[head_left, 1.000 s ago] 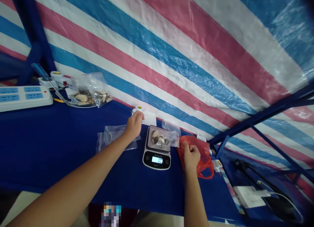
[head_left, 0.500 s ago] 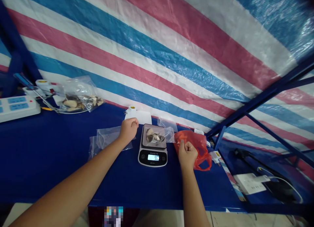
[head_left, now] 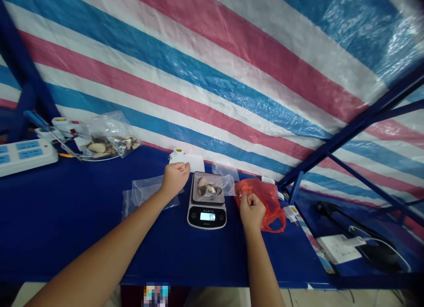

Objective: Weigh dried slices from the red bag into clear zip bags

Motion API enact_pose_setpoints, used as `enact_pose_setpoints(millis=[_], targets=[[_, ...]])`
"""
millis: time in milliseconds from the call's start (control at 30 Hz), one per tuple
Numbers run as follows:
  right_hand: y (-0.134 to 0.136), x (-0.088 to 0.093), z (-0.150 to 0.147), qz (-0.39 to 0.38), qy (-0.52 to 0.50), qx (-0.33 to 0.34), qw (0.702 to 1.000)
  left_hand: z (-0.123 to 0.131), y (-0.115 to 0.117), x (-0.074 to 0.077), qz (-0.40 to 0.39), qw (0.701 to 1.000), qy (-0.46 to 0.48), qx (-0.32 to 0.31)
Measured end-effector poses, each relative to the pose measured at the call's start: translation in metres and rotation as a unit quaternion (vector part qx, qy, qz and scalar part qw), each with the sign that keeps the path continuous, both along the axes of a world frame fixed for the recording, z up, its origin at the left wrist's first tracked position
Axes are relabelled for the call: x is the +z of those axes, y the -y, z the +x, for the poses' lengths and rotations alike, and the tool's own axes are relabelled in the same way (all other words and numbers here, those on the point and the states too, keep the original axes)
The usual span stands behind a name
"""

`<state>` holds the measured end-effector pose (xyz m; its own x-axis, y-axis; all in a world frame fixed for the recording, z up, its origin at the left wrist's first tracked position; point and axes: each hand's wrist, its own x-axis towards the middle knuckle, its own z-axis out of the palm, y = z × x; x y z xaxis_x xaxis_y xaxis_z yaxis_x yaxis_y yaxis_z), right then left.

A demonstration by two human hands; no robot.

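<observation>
The small bag (head_left: 212,188) sits on the scale (head_left: 207,201), between two fists. It lies at 3 o'clock from the clenched left hand (head_left: 175,177) and 10 o'clock from the right hand (head_left: 251,210), whose grip pinches the red bag (head_left: 266,201).

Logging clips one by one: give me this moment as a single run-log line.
left hand: fisted, beside scale | right hand: fisted at red plastic bag | digital scale: small clear bag on pan, display lit

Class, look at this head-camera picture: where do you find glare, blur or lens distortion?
Head view: glare whitens the tarp at top right; the blue frame bars bow with wide-angle distortion; a pixelated patch hides something at the bottom edge; the scale's display glows but is hard to read.
</observation>
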<state>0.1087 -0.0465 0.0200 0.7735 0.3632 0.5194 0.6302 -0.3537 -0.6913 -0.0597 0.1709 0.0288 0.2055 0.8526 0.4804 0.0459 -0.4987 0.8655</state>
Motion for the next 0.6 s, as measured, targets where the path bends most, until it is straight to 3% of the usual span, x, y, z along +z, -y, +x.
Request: enact_pose_setpoints(millis=[200,367,467,600], targets=[[0.004,0.005,-0.003,0.017,-0.009,0.003,1.0,-0.002,-0.001,-0.006,0.018,1.0,-0.008,-0.001],[-0.019,0.022,-0.005,0.026,-0.065,0.145,0.987,-0.002,0.002,-0.01,0.012,0.999,-0.033,-0.002],[-0.052,0.048,-0.012,-0.046,-0.048,0.183,0.981,0.0,0.0,-0.015,-0.017,0.999,-0.05,-0.008],[-0.095,0.106,-0.035,-0.082,0.057,0.26,0.96,0.001,-0.006,-0.022,-0.036,0.997,-0.061,0.008]])
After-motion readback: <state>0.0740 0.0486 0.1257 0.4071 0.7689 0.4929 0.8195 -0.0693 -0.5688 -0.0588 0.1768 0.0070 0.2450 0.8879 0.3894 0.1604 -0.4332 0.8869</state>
